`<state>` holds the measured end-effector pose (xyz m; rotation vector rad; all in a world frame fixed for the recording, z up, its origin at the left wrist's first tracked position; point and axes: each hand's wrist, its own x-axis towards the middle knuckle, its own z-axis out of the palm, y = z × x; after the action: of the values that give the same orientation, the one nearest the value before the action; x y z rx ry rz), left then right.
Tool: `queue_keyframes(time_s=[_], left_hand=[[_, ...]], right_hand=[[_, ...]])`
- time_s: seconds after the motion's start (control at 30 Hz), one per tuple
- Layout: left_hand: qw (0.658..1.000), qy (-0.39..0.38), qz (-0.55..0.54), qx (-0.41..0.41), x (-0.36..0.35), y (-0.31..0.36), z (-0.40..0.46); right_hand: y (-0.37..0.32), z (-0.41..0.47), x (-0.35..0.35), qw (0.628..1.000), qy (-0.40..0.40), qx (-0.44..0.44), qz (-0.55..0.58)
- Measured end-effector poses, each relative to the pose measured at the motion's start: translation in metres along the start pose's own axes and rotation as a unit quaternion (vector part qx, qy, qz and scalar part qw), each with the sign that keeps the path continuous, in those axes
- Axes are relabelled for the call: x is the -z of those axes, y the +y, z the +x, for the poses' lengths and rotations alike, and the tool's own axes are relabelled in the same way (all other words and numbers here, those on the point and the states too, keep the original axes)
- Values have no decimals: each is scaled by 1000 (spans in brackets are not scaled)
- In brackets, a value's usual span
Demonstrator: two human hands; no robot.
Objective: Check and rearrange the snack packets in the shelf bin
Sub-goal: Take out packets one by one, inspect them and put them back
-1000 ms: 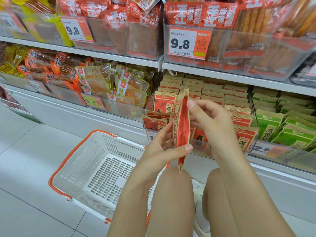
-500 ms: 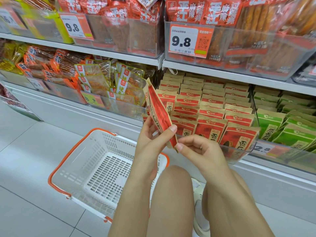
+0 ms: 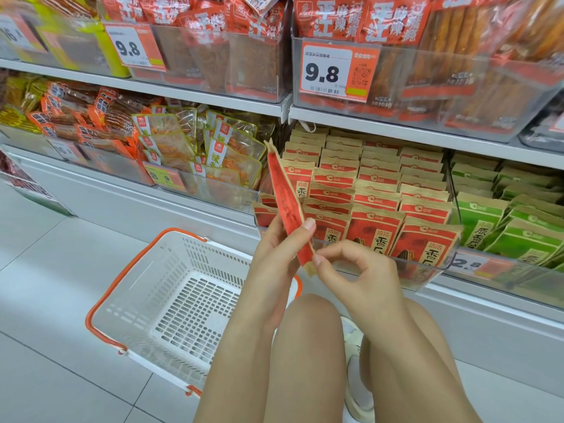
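**Inspecting a single packet in front of the bin**

Lying at far left on the tiled floor, a white shopping basket [image 3: 171, 303] with an orange rim is seen with nothing visible inside it. Just right of it, the left hand [image 3: 276, 257] is wrapped round a red snack packet [image 3: 288, 206], which is held edge-on and tilted, its top leaning left, in the air in front of the shelf bin [image 3: 427, 271]. The packet's lower end is pinched by the thumb and forefinger of the right hand [image 3: 360, 273], the remaining fingers being loosely curled; both hands are thus closed on the same packet, close together. Behind them, rows of matching red packets [image 3: 375, 206] stand upright in the clear bin, and green packets [image 3: 512, 227] fill the neighbouring bin at right.

The checking step is judged to be in hand — one packet has been lifted out for examination, and it is not yet back among the others. The next move would call for the packet to be turned face-forward and slotted upright into a front row — without the standing packets being tipped over.
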<state>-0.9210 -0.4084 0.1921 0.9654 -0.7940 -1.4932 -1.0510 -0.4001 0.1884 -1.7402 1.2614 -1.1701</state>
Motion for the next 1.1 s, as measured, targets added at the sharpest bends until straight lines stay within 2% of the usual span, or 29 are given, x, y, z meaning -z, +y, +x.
queue_keyframes(time_s=[0.17, 0.33, 0.4, 0.5, 0.63, 0.83, 1.1], left_hand=[[998, 59, 31, -15, -6, -2, -2], [991, 99, 77, -55, 2, -3, -1], [988, 96, 101, -63, 8, -2, -1], [991, 68, 104, -53, 16, 2, -2], [993, 31, 106, -43, 17, 4, -3], [994, -12, 102, -34, 12, 3, -3], [994, 8, 105, -21, 12, 2, -2]], right_hand=[[1, -3, -5, 993, -2, 72, -97], [10, -1, -3, 989, -19, 68, -127], [12, 2, 4, 994, 16, 44, -102], [9, 14, 18, 998, 57, -39, 0], [4, 27, 27, 984, -6, -137, 110], [4, 26, 27, 970, 1, -165, 178], [3, 21, 26, 963, -1, -179, 203]])
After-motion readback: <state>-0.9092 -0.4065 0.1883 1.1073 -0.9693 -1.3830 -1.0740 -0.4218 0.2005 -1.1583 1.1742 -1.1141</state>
